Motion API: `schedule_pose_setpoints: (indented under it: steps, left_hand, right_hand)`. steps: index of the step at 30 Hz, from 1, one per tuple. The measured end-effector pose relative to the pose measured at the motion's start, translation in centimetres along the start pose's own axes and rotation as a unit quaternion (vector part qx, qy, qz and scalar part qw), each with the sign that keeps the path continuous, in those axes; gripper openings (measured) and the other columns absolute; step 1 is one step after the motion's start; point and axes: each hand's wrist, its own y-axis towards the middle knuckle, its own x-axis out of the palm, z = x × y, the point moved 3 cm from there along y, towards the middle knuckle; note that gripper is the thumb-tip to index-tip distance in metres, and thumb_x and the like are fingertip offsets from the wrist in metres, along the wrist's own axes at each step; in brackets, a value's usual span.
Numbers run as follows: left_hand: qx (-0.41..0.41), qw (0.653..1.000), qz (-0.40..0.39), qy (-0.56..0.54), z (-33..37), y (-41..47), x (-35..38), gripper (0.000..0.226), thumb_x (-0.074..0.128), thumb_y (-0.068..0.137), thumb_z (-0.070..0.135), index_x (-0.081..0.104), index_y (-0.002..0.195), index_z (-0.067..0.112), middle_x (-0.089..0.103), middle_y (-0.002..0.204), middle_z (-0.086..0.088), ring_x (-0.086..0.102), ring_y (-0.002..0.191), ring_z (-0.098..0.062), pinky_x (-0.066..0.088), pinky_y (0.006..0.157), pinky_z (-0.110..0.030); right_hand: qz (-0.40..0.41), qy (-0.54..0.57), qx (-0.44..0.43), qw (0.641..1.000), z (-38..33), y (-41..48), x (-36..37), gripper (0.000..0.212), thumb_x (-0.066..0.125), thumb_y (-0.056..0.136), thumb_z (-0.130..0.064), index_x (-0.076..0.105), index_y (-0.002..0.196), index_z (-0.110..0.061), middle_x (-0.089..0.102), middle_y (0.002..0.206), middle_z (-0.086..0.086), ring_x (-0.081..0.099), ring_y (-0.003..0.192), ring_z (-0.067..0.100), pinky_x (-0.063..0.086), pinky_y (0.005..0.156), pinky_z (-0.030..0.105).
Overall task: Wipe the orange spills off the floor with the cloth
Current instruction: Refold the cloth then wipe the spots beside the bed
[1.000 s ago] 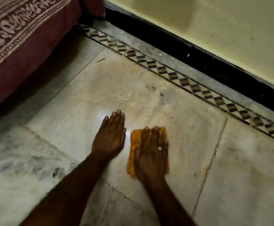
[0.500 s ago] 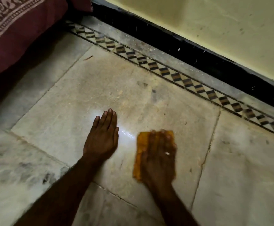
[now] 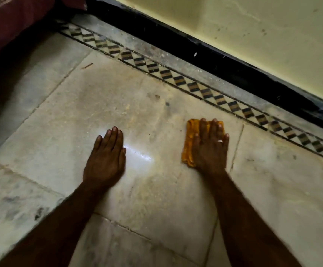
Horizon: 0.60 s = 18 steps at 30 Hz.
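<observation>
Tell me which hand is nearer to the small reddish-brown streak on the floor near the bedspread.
Left. The left hand lies flat on the tile, below and slightly right of the streak. The right hand presses the orange cloth much farther right, by the patterned border.

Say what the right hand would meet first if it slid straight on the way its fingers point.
The right hand, flat on the orange cloth, would probably cross bare marble and first reach the diamond-patterned border strip, before the black skirting.

Both forearms are showing bare, without sleeves; the right hand (image 3: 210,151) is wearing a ring (image 3: 220,141)
</observation>
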Motion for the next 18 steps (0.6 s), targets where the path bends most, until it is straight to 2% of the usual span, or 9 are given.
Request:
schedule_pose_setpoints:
  steps: [4,8,9,11,13,16,18]
  left_hand:
    - [0.003,1.0,-0.01,-0.006,0.1,0.0,0.0,0.06,0.024,0.103,0.031,0.03,0.154,-0.001,0.031,0.161,-0.02,0.03,0.149,-0.033,0.016,0.124,-0.048]
    - [0.002,1.0,-0.013,-0.004,0.2,-0.1,-0.2,0.06,0.028,0.103,0.029,0.029,0.154,-0.001,0.031,0.161,-0.021,0.029,0.15,-0.034,0.016,0.124,-0.047]
    - [0.006,1.0,-0.014,-0.002,0.3,-0.1,-0.2,0.059,0.028,0.103,0.028,0.029,0.154,-0.001,0.031,0.161,-0.02,0.028,0.15,-0.033,0.015,0.124,-0.047]
    - [0.014,1.0,-0.019,-0.001,0.5,-0.3,-0.1,0.058,0.028,0.104,0.028,0.028,0.155,0.0,0.029,0.162,-0.019,0.026,0.151,-0.031,0.012,0.125,-0.044]
    - [0.018,0.999,-0.036,-0.009,0.6,-0.3,-0.1,0.059,0.025,0.104,0.031,0.026,0.156,0.002,0.027,0.163,-0.016,0.024,0.152,-0.029,0.01,0.125,-0.042]
    - [0.027,0.997,-0.063,-0.024,0.1,-0.7,-0.2,0.062,0.021,0.105,0.037,0.022,0.158,0.007,0.021,0.165,-0.012,0.019,0.154,-0.025,0.007,0.125,-0.039]
    - [0.055,0.994,-0.084,-0.034,-0.6,-0.8,-0.5,0.064,0.019,0.104,0.041,0.02,0.159,0.009,0.018,0.166,-0.01,0.016,0.154,-0.024,0.007,0.125,-0.039]
  right_hand:
    - [0.021,-0.016,0.059,0.998,7.3,-5.3,-0.3,0.067,0.007,0.101,-0.052,-0.002,0.164,-0.032,-0.002,0.172,0.009,-0.004,0.159,0.026,-0.002,0.128,0.052]
    - [0.057,-0.016,0.117,0.991,8.0,-13.5,2.1,0.067,0.015,0.101,-0.045,0.007,0.163,-0.024,0.015,0.169,0.019,0.014,0.156,0.039,0.016,0.124,0.06]
    - [0.063,-0.019,0.108,0.992,6.5,-15.7,2.9,0.066,0.018,0.102,-0.043,0.007,0.163,-0.02,0.015,0.169,0.021,0.015,0.156,0.042,0.019,0.122,0.063]
    - [0.057,-0.031,0.034,0.997,1.4,-19.6,4.9,0.067,0.026,0.105,-0.041,0.008,0.164,-0.013,0.011,0.168,0.024,0.012,0.155,0.046,0.018,0.122,0.066]
    - [0.064,-0.024,-0.054,0.996,-4.9,-21.1,6.2,0.068,0.034,0.105,-0.043,0.017,0.163,-0.014,0.016,0.168,0.021,0.015,0.155,0.044,0.015,0.125,0.061]
    - [0.07,0.013,-0.115,0.991,-10.2,-17.2,6.0,0.064,0.036,0.103,-0.044,0.026,0.162,-0.023,0.021,0.168,0.016,0.019,0.156,0.035,0.015,0.126,0.055]
    - [0.066,-0.005,-0.137,0.988,-8.7,-13.4,5.3,0.063,0.033,0.104,-0.045,0.024,0.163,-0.024,0.019,0.169,0.014,0.016,0.157,0.034,0.015,0.125,0.056]
